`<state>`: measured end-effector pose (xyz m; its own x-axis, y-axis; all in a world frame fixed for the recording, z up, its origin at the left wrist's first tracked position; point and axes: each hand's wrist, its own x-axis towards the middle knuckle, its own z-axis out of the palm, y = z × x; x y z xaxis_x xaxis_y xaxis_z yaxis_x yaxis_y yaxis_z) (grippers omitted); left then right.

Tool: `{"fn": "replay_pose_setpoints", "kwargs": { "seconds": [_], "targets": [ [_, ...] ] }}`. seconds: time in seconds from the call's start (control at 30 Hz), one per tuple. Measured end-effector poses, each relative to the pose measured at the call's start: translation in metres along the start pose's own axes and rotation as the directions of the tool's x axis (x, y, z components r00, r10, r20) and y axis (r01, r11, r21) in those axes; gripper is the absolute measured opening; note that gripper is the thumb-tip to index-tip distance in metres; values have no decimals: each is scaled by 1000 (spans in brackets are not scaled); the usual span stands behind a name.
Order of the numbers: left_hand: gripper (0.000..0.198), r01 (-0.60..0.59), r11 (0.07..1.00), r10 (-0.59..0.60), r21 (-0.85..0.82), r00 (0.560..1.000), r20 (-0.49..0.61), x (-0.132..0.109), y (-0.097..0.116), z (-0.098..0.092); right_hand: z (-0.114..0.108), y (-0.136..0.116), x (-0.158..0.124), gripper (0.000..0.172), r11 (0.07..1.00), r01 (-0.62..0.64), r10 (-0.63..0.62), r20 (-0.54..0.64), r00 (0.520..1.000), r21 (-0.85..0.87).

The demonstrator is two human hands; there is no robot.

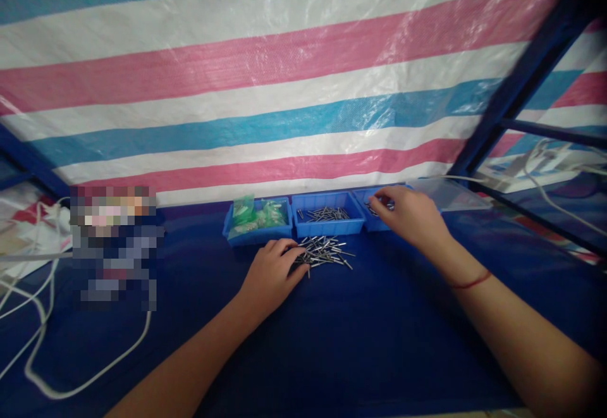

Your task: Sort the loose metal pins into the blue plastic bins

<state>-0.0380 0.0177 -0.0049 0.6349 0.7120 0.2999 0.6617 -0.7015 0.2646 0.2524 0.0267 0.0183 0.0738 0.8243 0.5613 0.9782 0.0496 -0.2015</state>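
Observation:
A loose pile of thin metal pins (325,252) lies on the blue table in front of the bins. My left hand (272,272) rests at the pile's left edge, thumb and fingers apart and slightly curved by the pins. Above the right blue bin (374,223) is my right hand (412,215), fingertips drawn together; whatever they hold, if anything, is hidden. That bin contains small metal pieces, partly covered by the hand. The middle blue bin (327,202) holds more metal pins. In the left blue bin (258,236) sit green plastic bags (272,214) with small items.
The blue table (332,348) backs onto a striped plastic sheet (265,108). White cables (90,387) loop across its left side, near a blurred-out patch. A clear plastic lid (450,194) lies behind the right bin. Blue metal frame posts (521,83) stand at both sides.

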Motion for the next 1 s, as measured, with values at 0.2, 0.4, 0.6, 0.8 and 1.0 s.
{"fn": "replay_pose_setpoints", "kwargs": {
  "seconds": [0.2,0.4,0.6,0.8,1.0],
  "targets": [
    [19,-24,1000,24,-12,1000,-6,0,-4,3,-8,-53,-20,18,832,359,-490,255,833,424],
    [17,-22,1000,22,-6,1000,3,-1,-3,3,9,-78,-40,15,782,441,-602,348,719,441],
    [18,-13,1000,13,15,1000,19,0,-2,3,17,-76,-39,17,800,457,-590,370,717,390],
    [18,11,999,-13,-47,999,-47,2,5,4,14,-80,-41,12,801,378,-554,336,762,465],
    [11,-7,940,-42,-340,990,-135,1,13,5,16,-88,-44,5,675,251,-525,214,824,694]
  ]
}}
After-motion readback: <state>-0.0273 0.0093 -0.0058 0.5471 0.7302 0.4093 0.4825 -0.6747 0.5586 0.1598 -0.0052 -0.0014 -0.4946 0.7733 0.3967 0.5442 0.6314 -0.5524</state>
